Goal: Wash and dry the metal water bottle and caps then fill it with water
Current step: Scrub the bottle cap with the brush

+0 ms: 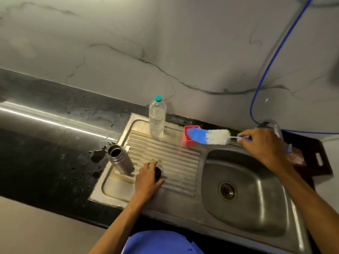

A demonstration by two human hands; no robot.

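The bottle [120, 160] is standing open on the left end of the drainboard [165, 158], with its dark mouth up and its long axis leaning a little toward the upper left. It is lying just to the left of the left hand [148, 177], much nearer to that hand than to the right one. The left hand is resting on the ribs of the drainboard, and its fingers are curling over a small dark cap [157, 172] (how firmly, I cannot tell). The right hand [260, 145] is gripping the thin handle of the brush [207, 136], with fingers closed around it. The brush is lying almost level, its blue tip reaching into the red cup [189, 136], so its head is pointing left, toward the bottle but well apart from it.

The bottle is looking like plain dull steel, with a narrower neck, and some water is lying on the counter [55, 143] beside it. To enter the mouth, the brush probably needs to turn downward.
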